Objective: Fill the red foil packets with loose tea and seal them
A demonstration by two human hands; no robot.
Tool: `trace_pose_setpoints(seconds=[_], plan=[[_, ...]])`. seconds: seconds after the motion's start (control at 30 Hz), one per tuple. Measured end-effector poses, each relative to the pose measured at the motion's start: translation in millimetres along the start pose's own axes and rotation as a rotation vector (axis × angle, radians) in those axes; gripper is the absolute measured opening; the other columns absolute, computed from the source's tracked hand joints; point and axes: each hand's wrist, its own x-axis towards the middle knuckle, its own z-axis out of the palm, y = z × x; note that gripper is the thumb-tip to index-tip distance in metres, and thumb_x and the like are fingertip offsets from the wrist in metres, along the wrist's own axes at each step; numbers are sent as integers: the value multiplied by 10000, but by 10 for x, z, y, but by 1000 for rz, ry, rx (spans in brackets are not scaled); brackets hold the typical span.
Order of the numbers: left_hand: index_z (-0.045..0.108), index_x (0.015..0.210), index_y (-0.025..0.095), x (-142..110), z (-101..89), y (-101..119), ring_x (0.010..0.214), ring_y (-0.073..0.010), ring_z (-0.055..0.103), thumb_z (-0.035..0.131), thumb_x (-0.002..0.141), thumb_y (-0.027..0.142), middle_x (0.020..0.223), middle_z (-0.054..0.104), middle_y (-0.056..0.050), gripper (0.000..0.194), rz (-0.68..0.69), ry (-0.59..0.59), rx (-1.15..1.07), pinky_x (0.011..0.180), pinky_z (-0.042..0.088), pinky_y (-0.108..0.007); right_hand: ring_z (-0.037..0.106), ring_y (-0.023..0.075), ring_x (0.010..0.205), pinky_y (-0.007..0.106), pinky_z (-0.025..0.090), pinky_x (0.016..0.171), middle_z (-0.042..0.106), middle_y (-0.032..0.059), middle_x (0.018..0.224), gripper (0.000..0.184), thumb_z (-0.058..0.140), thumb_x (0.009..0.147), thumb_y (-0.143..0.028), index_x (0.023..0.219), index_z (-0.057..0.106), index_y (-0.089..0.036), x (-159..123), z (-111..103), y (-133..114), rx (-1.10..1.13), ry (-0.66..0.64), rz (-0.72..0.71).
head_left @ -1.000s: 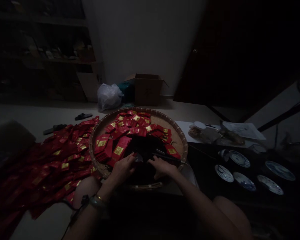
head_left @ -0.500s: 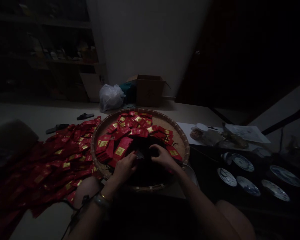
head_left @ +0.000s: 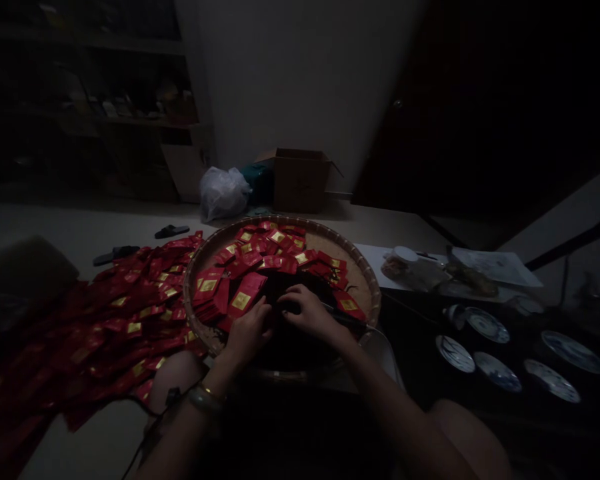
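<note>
A round woven bamboo tray (head_left: 364,267) sits before me, holding red packets (head_left: 275,247) with gold labels and a dark loose heap (head_left: 285,347). My left hand (head_left: 250,331) is over the heap, its fingers drawn together beside a larger red packet (head_left: 247,293). Whatever they grip is lost in shadow. Opposite it, my right hand (head_left: 307,315) curls its fingers and thumb inward, close to the left fingertips. Its grip is too dark to make out. A dark slim tool with a pale cord (head_left: 347,319) lies just behind the right hand on the tray.
Many red packets (head_left: 130,327) spread over the floor at left, near slippers (head_left: 171,231). Beyond the tray are a white plastic bag (head_left: 224,193) and a cardboard box (head_left: 300,181). At right, blue-and-white plates (head_left: 497,371) and a lidded jar (head_left: 400,261) rest on a dark table.
My right hand has moved left, toward my left hand, and its fingers have closed in more. The shiny clear piece by my left fingers no longer shows. The slim tool is now more visible.
</note>
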Motion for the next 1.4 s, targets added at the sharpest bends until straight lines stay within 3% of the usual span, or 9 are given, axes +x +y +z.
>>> trace_pose_setpoints(seconds=[0.17,0.37,0.53,0.67,0.8,0.93,1.13,1.23,1.4], plan=[[552,1032,223,-10,10,-5,1050,-225,638,617,731,119,1378,501,-107,325,43,-4,-2,759,561,-301,569,182,948,312,455,868,569,79,1039,291,583,735,-31,973,672,-174,78,-36,-95,-142,-121,-22],[561,1045,220,-8,24,-7,1019,-232,652,623,743,147,1374,505,-111,317,35,17,21,727,566,-300,553,171,911,302,458,796,558,53,1035,377,627,688,-25,1030,588,-178,170,131,-143,-157,34,-12],[550,1066,214,-22,11,-14,1037,-232,645,618,749,160,1352,529,-109,329,-21,12,23,749,560,-309,582,181,937,320,459,832,637,55,1000,292,691,708,-103,984,645,-186,100,85,-61,-22,-10,-112],[548,1082,220,-28,-6,-4,962,-224,671,640,734,171,1363,518,-104,363,-49,14,17,707,561,-300,568,196,921,338,461,826,682,64,934,259,644,755,-79,989,686,-182,38,81,-22,-94,-20,-151],[553,1072,228,-27,-7,4,958,-226,671,668,709,173,1345,537,-96,386,-31,29,38,691,563,-292,568,185,899,311,471,789,654,77,951,194,596,807,-104,933,718,-188,3,164,6,-162,27,-104],[544,1091,223,-28,-20,-4,1015,-240,651,661,722,195,1326,550,-102,388,14,30,43,721,566,-313,618,154,804,270,488,736,656,65,930,204,613,800,-125,964,716,-191,15,190,17,-48,-16,-57],[518,1145,228,-53,-161,-48,1057,-246,632,646,760,224,1321,554,-92,407,46,-41,35,803,550,-347,648,177,860,308,491,810,706,31,910,153,624,787,-180,905,714,-217,-40,13,171,173,253,70],[504,1158,240,-60,-236,-57,1029,-224,645,608,790,191,1292,577,-74,386,40,-82,30,795,542,-319,624,197,927,352,482,849,690,50,992,225,650,771,-207,991,690,-220,-149,-80,223,78,199,76],[523,1137,241,-54,-246,-44,925,-202,673,552,812,151,1204,620,-66,338,51,-111,44,737,533,-283,549,213,1028,357,462,890,606,100,1113,322,687,771,-270,1082,647,-196,-271,49,49,-176,18,-130]])
